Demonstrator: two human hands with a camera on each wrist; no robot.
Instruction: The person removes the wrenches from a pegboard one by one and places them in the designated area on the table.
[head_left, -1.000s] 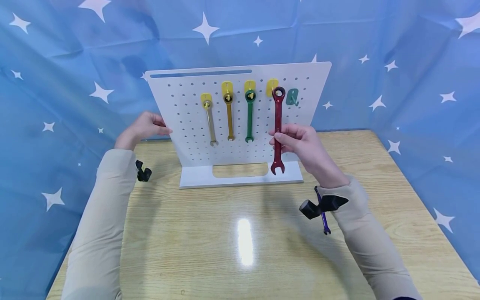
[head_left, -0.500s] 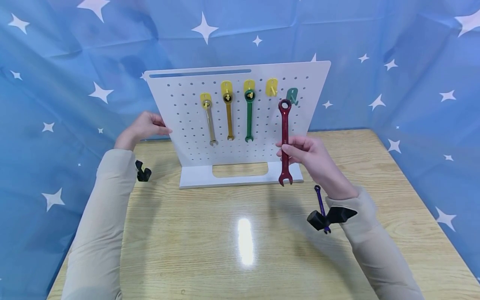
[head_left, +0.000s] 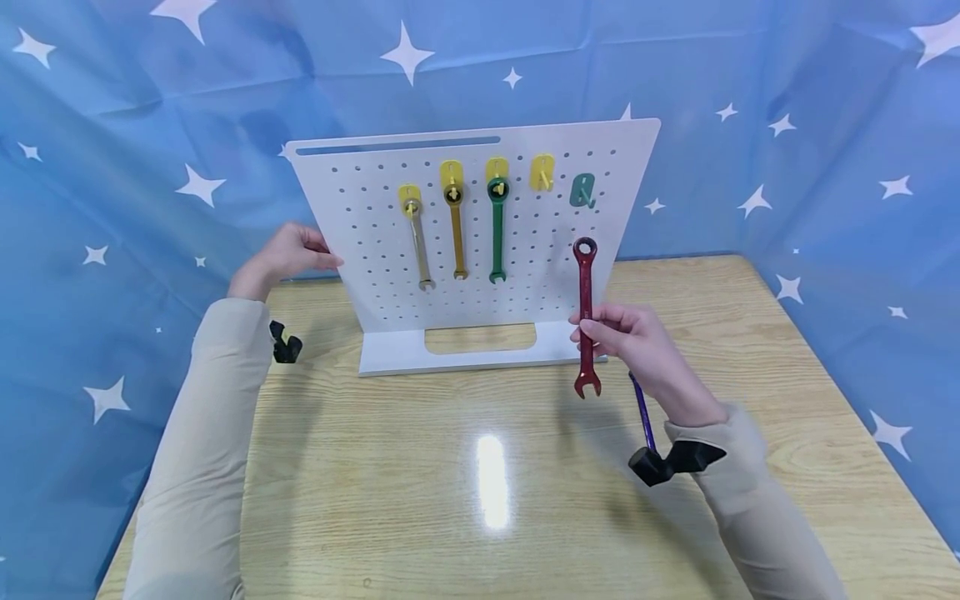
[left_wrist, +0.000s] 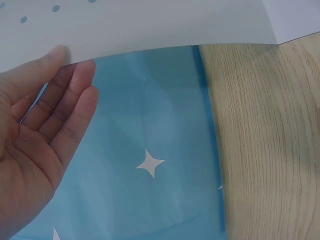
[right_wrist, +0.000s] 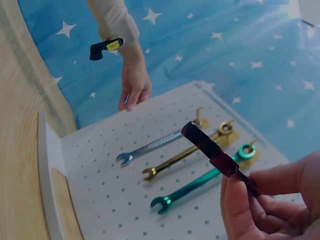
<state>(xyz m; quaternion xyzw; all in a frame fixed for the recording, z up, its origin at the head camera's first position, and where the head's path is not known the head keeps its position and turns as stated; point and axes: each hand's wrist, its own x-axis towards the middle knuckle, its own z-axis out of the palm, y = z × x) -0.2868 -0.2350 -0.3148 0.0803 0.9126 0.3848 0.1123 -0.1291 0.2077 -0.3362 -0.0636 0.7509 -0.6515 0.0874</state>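
Left hand (head_left: 288,252), one: at 9 o'clock of the head view's pegboard, thumb in front and fingers behind, pinching its side edge. Right hand (head_left: 630,342), one: at 4 o'clock, thumb and fingers clamped on a red combination wrench (head_left: 586,287). The two hands well apart.

Red wrench: one, near upright, ring end toward 12, open end toward 6, held up before the pegboard's lower corner at 4 o'clock.

White pegboard (head_left: 465,312): one, perforated, standing on a foot with a cut-out slot; a long slot along its top, toward 11 o'clock.

Wrenches hung by their ring ends on yellow hooks (head_left: 452,173), open ends toward 6: one silver (head_left: 419,246); at its 3 o'clock one gold (head_left: 457,237); next to that, again at 3, one green (head_left: 498,237).

Further hooks: one yellow hook (head_left: 541,172), at 3 o'clock of the green wrench's hook; one green hook (head_left: 581,191), just beyond, between 3 and 4.

Purple-blue wrench (head_left: 642,412): one, lying on the wooden table (head_left: 375,475) at 5 o'clock of the red wrench, lower end hidden behind a black wrist device (head_left: 690,461).

Backdrop (head_left: 480,42): blue cloth, white four-pointed stars.
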